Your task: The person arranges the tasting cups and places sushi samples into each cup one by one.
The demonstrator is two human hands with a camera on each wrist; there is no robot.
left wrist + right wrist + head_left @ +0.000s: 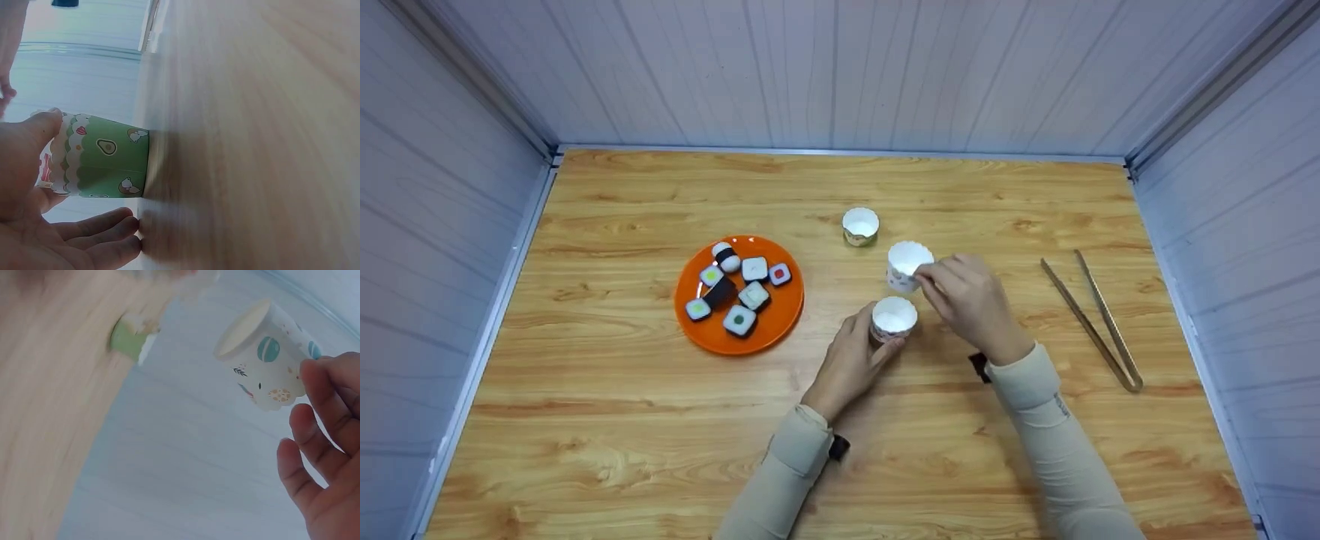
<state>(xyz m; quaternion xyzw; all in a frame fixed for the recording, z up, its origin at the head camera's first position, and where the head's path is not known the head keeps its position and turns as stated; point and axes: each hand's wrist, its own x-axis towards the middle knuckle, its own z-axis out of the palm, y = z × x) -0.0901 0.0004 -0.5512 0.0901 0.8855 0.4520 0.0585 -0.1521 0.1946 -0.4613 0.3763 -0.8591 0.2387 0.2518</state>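
Observation:
My left hand holds a green paper cup between thumb and fingers. That cup, with a scalloped rim and avocado prints, stands upright on the wooden table. Just beyond it, my right hand pinches the rim of a white paper cup with blue and yellow prints. This second cup is off the table, its base tilted toward the left in the right wrist view. A third paper cup stands farther back, apart from both hands. The head view shows white interiors in all three.
An orange plate with several toy-like sushi pieces lies left of the hands. Metal tongs rest spread on the right side of the table. Pale panels wall the table at the back and sides.

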